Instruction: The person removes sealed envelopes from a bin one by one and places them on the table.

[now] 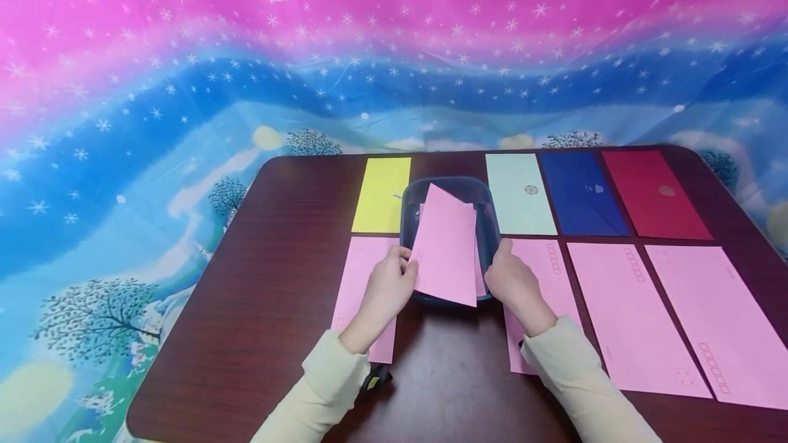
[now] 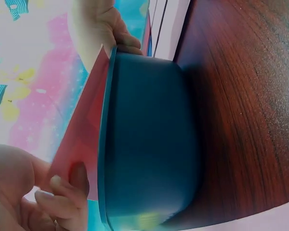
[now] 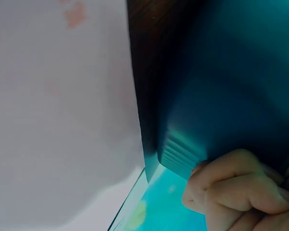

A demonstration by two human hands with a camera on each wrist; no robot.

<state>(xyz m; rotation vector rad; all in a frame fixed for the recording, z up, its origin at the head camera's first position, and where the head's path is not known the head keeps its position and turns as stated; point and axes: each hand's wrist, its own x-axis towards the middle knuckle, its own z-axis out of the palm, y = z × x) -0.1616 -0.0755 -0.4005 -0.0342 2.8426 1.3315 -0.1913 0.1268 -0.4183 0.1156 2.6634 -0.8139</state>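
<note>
A dark blue plastic bin (image 1: 490, 231) stands on the table between my hands. My left hand (image 1: 392, 280) pinches the left edge of a pink envelope (image 1: 446, 245) that lies tilted over the bin's opening, its lower corner overlapping the near rim. More pink paper shows beneath it inside the bin. In the left wrist view, the left thumb and fingers (image 2: 62, 197) meet at the envelope beside the bin's rim. My right hand (image 1: 516, 282) grips the bin's right side, fingers curled at the rim, as the right wrist view also shows.
Behind lie a yellow envelope (image 1: 380, 197), a pale green one (image 1: 516, 183), a blue one (image 1: 581, 200) and a red one (image 1: 655, 200). Several pink envelopes (image 1: 631, 320) lie in the nearer row. A small black object (image 1: 377, 378) sits by the left sleeve.
</note>
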